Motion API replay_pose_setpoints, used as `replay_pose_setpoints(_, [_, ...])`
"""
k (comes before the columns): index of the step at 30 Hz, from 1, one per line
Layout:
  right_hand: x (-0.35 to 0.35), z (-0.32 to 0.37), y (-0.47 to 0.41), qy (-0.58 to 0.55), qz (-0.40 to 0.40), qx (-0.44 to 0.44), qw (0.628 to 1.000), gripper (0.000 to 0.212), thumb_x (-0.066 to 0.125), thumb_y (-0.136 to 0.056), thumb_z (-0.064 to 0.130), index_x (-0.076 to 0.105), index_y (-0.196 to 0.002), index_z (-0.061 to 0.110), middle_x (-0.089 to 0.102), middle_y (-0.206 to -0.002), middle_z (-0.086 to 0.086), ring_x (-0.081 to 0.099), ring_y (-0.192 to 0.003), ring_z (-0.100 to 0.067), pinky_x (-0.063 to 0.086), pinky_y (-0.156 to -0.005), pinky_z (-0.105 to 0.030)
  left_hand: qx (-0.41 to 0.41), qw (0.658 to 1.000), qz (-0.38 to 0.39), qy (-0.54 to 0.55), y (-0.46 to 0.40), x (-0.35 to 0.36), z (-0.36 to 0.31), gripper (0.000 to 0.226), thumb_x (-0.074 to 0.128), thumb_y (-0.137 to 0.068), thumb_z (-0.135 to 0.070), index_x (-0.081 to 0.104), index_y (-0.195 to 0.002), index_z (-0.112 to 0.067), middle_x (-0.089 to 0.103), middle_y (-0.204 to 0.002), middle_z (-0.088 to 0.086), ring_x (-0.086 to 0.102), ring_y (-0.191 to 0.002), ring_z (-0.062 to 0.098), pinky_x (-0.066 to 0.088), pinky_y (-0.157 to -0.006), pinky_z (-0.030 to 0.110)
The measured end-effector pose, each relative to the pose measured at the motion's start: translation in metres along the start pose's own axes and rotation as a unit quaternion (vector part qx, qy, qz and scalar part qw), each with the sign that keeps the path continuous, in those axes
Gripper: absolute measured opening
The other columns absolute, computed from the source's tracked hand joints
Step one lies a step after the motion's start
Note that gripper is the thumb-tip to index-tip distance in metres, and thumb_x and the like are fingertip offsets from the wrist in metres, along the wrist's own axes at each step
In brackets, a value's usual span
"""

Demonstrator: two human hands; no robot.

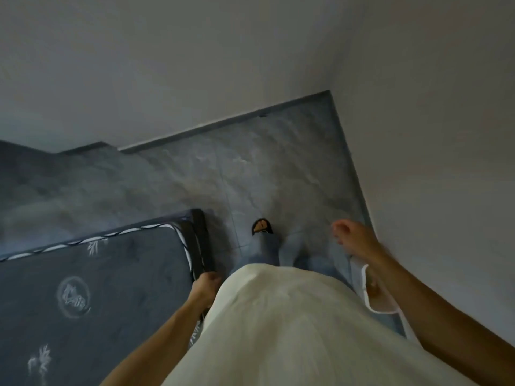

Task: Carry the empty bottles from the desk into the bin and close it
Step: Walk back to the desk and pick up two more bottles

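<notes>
Head view, looking down along my body. My left hand (205,285) hangs beside my hip with its fingers loosely curled, gripping nothing, just over the near right corner of the bed (97,288), whose dark cover carries pale printed motifs and a white braided edge. My right hand (351,240) is raised to the right, fingers relaxed and slightly bent, also holding nothing, close to the pale wall (432,135). My cream shirt (278,330) fills the near centre; beyond it my foot in a dark sandal (261,227) stands on the grey marbled floor (223,174). Neither bottles nor bin appear in view.
</notes>
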State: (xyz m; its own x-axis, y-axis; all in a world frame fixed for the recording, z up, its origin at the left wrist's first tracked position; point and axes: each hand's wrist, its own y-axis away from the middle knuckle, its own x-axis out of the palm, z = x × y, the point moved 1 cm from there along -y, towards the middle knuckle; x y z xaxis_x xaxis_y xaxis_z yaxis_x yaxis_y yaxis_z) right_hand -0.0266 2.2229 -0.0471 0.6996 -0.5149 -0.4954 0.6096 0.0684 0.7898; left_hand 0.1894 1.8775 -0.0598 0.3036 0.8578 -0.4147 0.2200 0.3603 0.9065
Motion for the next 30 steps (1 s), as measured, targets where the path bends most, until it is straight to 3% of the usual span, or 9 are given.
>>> replay_pose_setpoints(4, [0.004,0.034,-0.007,0.036,0.01,0.028,0.999,0.025,0.052,-0.099,0.031,0.072,-0.106,0.018,0.076,-0.1,-0.01,0.071,-0.089,-0.03,0.057,-0.088,-0.047,0.012,0.995,-0.014,0.096,-0.023,-0.053,-0.033,0.02,0.055,-0.097,-0.014,0.072,-0.101,-0.006,0.072,-0.103,0.025,0.068,-0.085,0.034,0.057,-0.084,0.047])
replay_pose_setpoints(7, [-0.001,0.056,-0.016,0.029,0.029,0.048,0.998,0.023,0.055,-0.1,0.027,0.074,-0.103,0.013,0.076,-0.096,-0.013,0.071,-0.081,-0.028,0.059,-0.079,-0.042,0.037,0.988,-0.025,0.146,-0.045,-0.098,-0.065,0.023,0.053,-0.096,-0.014,0.07,-0.107,-0.004,0.072,-0.104,0.028,0.071,-0.095,0.044,0.057,-0.083,0.054])
replay_pose_setpoints(10, [-0.011,0.082,-0.032,0.042,0.057,0.071,0.995,0.025,0.056,-0.1,0.023,0.072,-0.108,0.006,0.072,-0.092,-0.012,0.065,-0.072,-0.023,0.052,-0.062,-0.032,0.056,0.976,-0.044,0.206,-0.063,-0.14,-0.094,0.021,0.054,-0.093,-0.015,0.072,-0.1,-0.006,0.073,-0.095,0.024,0.071,-0.088,0.04,0.055,-0.075,0.044])
replay_pose_setpoints(12, [-0.021,0.103,-0.052,0.095,0.076,0.065,0.99,0.029,0.055,-0.101,0.021,0.072,-0.111,0.001,0.072,-0.096,-0.017,0.064,-0.073,-0.024,0.052,-0.066,-0.035,0.061,0.971,-0.058,0.226,-0.074,-0.161,-0.108,0.018,0.055,-0.093,-0.017,0.073,-0.093,-0.013,0.074,-0.089,0.017,0.069,-0.079,0.03,0.054,-0.073,0.037])
replay_pose_setpoints(16, [-0.039,0.175,-0.106,0.227,0.111,0.02,0.967,0.03,0.05,-0.103,0.02,0.073,-0.111,0.004,0.07,-0.12,-0.019,0.064,-0.11,-0.033,0.048,-0.092,-0.036,0.056,0.964,-0.093,0.244,-0.09,-0.189,-0.118,0.02,0.056,-0.09,-0.021,0.075,-0.09,-0.014,0.076,-0.083,0.011,0.072,-0.071,0.023,0.06,-0.075,0.035])
replay_pose_setpoints(23, [-0.035,0.338,-0.189,0.315,0.174,-0.058,0.931,0.03,0.053,-0.099,0.022,0.074,-0.096,0.002,0.075,-0.101,-0.019,0.07,-0.093,-0.034,0.047,-0.072,-0.029,-0.077,0.946,-0.088,0.301,-0.082,-0.177,-0.077,0.025,0.056,-0.092,-0.021,0.075,-0.108,-0.018,0.076,-0.099,0.011,0.071,-0.091,0.031,0.058,-0.084,0.036])
replay_pose_setpoints(25, [-0.016,0.392,-0.204,0.324,0.188,-0.091,0.923,0.03,0.052,-0.1,0.021,0.071,-0.1,-0.002,0.074,-0.1,-0.02,0.071,-0.091,-0.036,0.05,-0.073,-0.034,-0.112,0.934,-0.081,0.331,-0.073,-0.164,-0.063,0.023,0.056,-0.092,-0.021,0.076,-0.103,-0.018,0.076,-0.096,0.01,0.072,-0.084,0.027,0.056,-0.071,0.027])
replay_pose_setpoints(28, [0.029,0.476,-0.212,0.342,0.22,-0.162,0.899,0.024,0.051,-0.102,0.019,0.068,-0.102,0.002,0.072,-0.101,-0.02,0.069,-0.089,-0.034,0.056,-0.088,-0.047,-0.185,0.894,-0.068,0.403,-0.064,-0.147,-0.048,0.018,0.058,-0.092,-0.021,0.076,-0.095,-0.018,0.075,-0.088,0.002,0.062,-0.058,0.004,0.039,-0.041,0.009])
replay_pose_setpoints(30, [0.061,0.525,-0.214,0.357,0.232,-0.2,0.883,0.024,0.052,-0.101,0.017,0.069,-0.105,0.001,0.072,-0.102,-0.022,0.07,-0.093,-0.038,0.056,-0.092,-0.051,-0.219,0.869,-0.051,0.44,-0.061,-0.14,-0.041,0.016,0.059,-0.093,-0.02,0.074,-0.092,-0.017,0.071,-0.084,0.0,0.055,-0.052,-0.005,0.035,-0.036,0.006])
